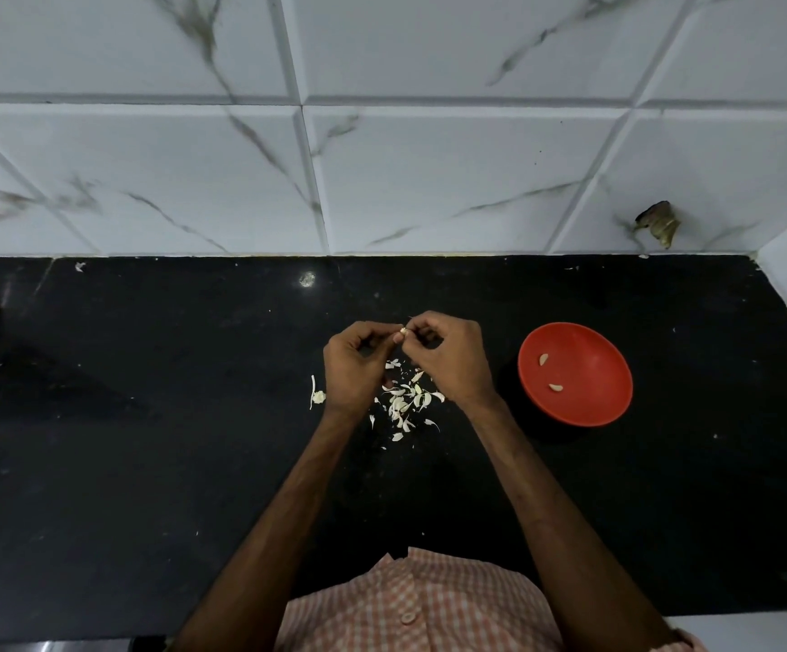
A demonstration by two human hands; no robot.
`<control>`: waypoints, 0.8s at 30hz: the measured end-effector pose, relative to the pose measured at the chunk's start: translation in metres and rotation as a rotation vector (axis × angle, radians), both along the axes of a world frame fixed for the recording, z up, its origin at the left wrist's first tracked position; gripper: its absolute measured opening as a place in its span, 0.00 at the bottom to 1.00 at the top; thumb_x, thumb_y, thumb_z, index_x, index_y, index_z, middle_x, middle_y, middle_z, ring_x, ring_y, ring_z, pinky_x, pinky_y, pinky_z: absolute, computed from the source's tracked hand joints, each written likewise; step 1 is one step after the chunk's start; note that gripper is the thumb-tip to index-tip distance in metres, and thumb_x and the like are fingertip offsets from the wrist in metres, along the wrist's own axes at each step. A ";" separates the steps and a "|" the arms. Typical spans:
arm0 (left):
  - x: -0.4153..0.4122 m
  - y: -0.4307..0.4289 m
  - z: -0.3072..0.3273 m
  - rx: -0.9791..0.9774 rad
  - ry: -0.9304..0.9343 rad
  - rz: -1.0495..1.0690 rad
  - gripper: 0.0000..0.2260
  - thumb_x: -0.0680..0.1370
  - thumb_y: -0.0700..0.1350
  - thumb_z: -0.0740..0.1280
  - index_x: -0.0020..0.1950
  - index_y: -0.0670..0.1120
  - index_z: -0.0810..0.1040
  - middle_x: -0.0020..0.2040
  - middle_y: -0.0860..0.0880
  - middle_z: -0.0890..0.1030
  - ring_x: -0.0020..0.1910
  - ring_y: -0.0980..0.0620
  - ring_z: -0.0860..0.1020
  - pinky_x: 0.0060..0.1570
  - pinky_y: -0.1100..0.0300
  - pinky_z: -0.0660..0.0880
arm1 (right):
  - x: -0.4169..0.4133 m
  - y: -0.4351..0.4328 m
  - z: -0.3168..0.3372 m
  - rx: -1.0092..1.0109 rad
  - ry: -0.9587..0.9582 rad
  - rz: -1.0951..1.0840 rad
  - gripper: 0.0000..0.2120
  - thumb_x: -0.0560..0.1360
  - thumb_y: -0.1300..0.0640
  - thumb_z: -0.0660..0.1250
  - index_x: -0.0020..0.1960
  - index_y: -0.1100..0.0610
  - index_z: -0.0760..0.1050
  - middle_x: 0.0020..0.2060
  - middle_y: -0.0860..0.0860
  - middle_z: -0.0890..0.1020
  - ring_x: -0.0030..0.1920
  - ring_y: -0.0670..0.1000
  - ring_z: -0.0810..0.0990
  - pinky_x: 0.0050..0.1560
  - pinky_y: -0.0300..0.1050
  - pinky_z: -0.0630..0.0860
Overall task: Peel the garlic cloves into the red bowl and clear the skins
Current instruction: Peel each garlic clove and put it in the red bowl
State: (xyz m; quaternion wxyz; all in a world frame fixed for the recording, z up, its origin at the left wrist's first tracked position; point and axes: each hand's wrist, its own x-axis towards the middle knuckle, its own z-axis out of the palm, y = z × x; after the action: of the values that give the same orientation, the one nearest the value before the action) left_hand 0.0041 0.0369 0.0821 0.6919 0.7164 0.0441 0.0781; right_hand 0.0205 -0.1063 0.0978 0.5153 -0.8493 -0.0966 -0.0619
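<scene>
You clamp the small pale garlic clove point(403, 330) between the curled fingertips of your left hand point(356, 367) and right hand point(455, 362), above the white papery skins point(403, 403) so peelings drop together, while the round red plastic bowl point(593, 364) sits near your right, two peeled cloves point(543, 360) inside.

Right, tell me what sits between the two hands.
A small garlic clove, pinched from either side by the left hand and the right hand; the head view shows it.
</scene>
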 end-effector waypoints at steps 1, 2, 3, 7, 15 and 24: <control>0.000 0.000 -0.001 0.002 0.002 0.002 0.04 0.76 0.36 0.73 0.50 0.39 0.85 0.45 0.44 0.85 0.39 0.42 0.84 0.23 0.58 0.77 | 0.000 0.000 0.000 0.005 -0.001 -0.001 0.01 0.74 0.63 0.74 0.45 0.60 0.83 0.34 0.47 0.84 0.34 0.45 0.83 0.38 0.40 0.81; 0.000 0.000 -0.001 -0.002 0.007 0.004 0.04 0.76 0.36 0.72 0.50 0.39 0.85 0.45 0.43 0.85 0.38 0.41 0.84 0.23 0.59 0.77 | 0.001 0.000 -0.001 0.010 0.001 -0.006 0.01 0.74 0.63 0.74 0.45 0.60 0.84 0.34 0.47 0.84 0.34 0.45 0.83 0.38 0.41 0.81; 0.001 0.000 -0.002 -0.013 0.011 0.004 0.04 0.76 0.35 0.72 0.50 0.38 0.85 0.44 0.42 0.85 0.38 0.41 0.84 0.23 0.59 0.77 | 0.001 0.001 -0.001 0.016 0.006 -0.013 0.01 0.74 0.64 0.74 0.44 0.60 0.84 0.33 0.47 0.84 0.33 0.45 0.83 0.38 0.43 0.82; 0.000 0.000 -0.001 -0.066 0.040 -0.021 0.04 0.77 0.35 0.71 0.50 0.38 0.84 0.44 0.41 0.85 0.38 0.47 0.84 0.23 0.60 0.77 | 0.001 0.001 -0.002 0.033 0.033 -0.021 0.01 0.74 0.63 0.73 0.45 0.60 0.84 0.34 0.48 0.84 0.34 0.47 0.84 0.38 0.51 0.84; -0.002 -0.005 -0.004 -0.150 0.089 0.040 0.05 0.78 0.38 0.71 0.54 0.41 0.83 0.42 0.40 0.84 0.37 0.48 0.81 0.24 0.58 0.77 | 0.002 0.006 -0.007 0.045 0.097 -0.094 0.02 0.75 0.60 0.73 0.45 0.59 0.81 0.34 0.49 0.83 0.35 0.49 0.84 0.38 0.56 0.83; -0.002 -0.006 -0.004 -0.083 0.110 0.033 0.05 0.78 0.39 0.72 0.53 0.40 0.84 0.39 0.43 0.84 0.36 0.49 0.83 0.26 0.56 0.78 | 0.002 0.007 -0.004 -0.020 0.056 -0.094 0.02 0.75 0.60 0.73 0.46 0.58 0.81 0.35 0.48 0.83 0.36 0.45 0.82 0.38 0.39 0.81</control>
State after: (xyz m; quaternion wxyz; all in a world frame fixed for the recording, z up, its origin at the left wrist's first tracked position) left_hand 0.0022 0.0305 0.0778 0.7162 0.6895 0.0968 0.0481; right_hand 0.0222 -0.0998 0.0934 0.5059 -0.8593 -0.0428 -0.0613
